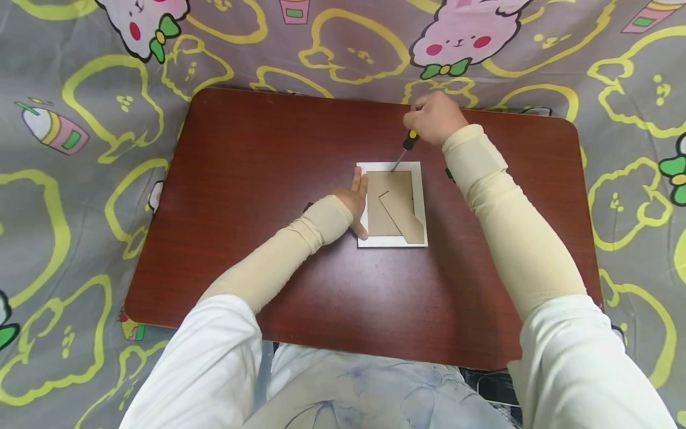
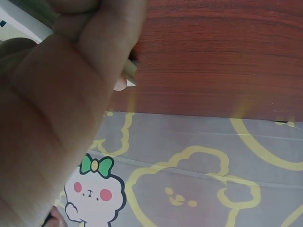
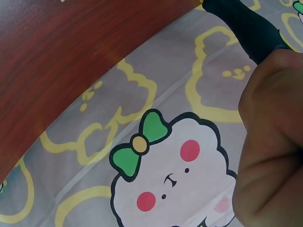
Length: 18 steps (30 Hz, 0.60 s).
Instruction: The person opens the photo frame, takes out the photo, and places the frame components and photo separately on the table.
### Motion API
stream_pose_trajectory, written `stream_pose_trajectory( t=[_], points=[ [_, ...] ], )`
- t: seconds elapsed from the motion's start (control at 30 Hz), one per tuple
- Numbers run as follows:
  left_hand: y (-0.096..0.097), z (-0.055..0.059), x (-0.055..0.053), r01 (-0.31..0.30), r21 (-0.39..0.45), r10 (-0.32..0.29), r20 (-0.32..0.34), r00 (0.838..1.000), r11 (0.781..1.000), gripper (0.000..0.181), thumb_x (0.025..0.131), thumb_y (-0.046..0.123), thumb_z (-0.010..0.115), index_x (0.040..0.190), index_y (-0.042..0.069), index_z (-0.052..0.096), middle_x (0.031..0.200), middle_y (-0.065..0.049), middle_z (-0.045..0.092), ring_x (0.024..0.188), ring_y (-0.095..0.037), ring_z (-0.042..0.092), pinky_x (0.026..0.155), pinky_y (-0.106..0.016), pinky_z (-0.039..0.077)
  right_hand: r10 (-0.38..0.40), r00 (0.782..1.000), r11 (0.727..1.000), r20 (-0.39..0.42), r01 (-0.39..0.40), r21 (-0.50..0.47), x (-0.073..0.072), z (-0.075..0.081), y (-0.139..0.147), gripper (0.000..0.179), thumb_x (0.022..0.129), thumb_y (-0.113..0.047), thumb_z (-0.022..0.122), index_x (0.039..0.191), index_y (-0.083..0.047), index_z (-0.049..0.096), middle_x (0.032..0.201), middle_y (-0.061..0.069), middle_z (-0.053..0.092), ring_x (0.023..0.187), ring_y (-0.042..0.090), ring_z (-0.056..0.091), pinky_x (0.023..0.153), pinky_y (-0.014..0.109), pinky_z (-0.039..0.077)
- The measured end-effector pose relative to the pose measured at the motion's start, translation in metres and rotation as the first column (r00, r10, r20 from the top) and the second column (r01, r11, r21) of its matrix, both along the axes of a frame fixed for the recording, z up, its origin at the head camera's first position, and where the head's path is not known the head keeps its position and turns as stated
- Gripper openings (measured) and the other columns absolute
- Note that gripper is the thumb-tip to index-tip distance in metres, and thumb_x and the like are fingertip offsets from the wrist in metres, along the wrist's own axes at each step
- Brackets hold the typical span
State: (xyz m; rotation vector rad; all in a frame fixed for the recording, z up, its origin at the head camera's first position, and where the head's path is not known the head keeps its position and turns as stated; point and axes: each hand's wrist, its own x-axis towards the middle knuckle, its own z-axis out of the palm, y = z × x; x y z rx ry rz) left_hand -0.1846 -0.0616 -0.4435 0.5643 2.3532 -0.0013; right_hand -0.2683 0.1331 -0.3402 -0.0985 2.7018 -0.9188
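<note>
1. White sleeves [image 1: 198, 363] sit nearer than the picture frame [image 1: 388, 241].
2. At the frame's left edge, the left hand [image 1: 351, 202] touches it with straight fingers. Too soft a push could let the frame slide on the table [image 1: 257, 155].
3. The screwdriver [image 1: 410, 140] tip seems to touch the frame's far inside edge. Pushed too hard, it could slip and rip the brown board [image 1: 393, 196].
4. Past the frame, the right hand [image 1: 436, 116] grips the screwdriver.

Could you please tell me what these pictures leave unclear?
Head view: front of the picture frame, facing the table.
Head view: part of the screwdriver handle, inside the right grip.
Head view: shape of its tip, too small.
Right wrist view: its shaft, cut off by the top edge.
</note>
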Motion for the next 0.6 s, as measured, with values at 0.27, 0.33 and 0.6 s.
stream_pose_trajectory(
  t=[0.27, 0.33, 0.6],
  points=[
    [0.0, 0.001, -0.001, -0.001, -0.006, 0.001, 0.004, 1.0, 1.0, 0.146, 0.069, 0.054, 0.088, 0.157, -0.003, -0.013, 0.161, -0.027, -0.022, 0.132, -0.033, 0.049, 0.08, -0.036, 0.055, 0.02, 1.0, 0.999, -0.012, -0.02, 0.027, -0.006, 0.0, -0.002, 0.025, 0.086, -0.017, 0.056, 0.064, -0.005, 0.053, 0.051, -0.004, 0.041, 0.053, 0.015, 0.038, 0.048, 0.031, 0.03],
    [0.001, 0.001, -0.001, 0.0, -0.008, 0.0, 0.004, 1.0, 1.0, 0.145, 0.069, 0.054, 0.088, 0.157, -0.003, -0.014, 0.161, -0.028, -0.022, 0.132, -0.032, 0.049, 0.082, -0.035, 0.055, 0.014, 1.0, 1.0, -0.023, -0.013, 0.028, 0.0, -0.002, -0.001, 0.023, 0.087, -0.018, 0.055, 0.068, -0.003, 0.058, 0.055, -0.001, 0.046, 0.059, 0.018, 0.042, 0.052, 0.033, 0.033],
    [0.003, 0.002, 0.002, -0.002, -0.025, 0.002, 0.001, 1.0, 1.0, 0.144, 0.07, 0.05, 0.089, 0.157, -0.004, -0.013, 0.16, -0.028, -0.023, 0.132, -0.031, 0.05, 0.082, -0.035, 0.054, -0.007, 1.0, 0.999, -0.009, 0.006, -0.046, 0.052, -0.011, 0.028, 0.032, 0.095, -0.031, 0.054, 0.108, -0.008, 0.071, 0.105, 0.009, 0.066, 0.085, 0.025, 0.054, 0.07, 0.038, 0.043]
  ],
)
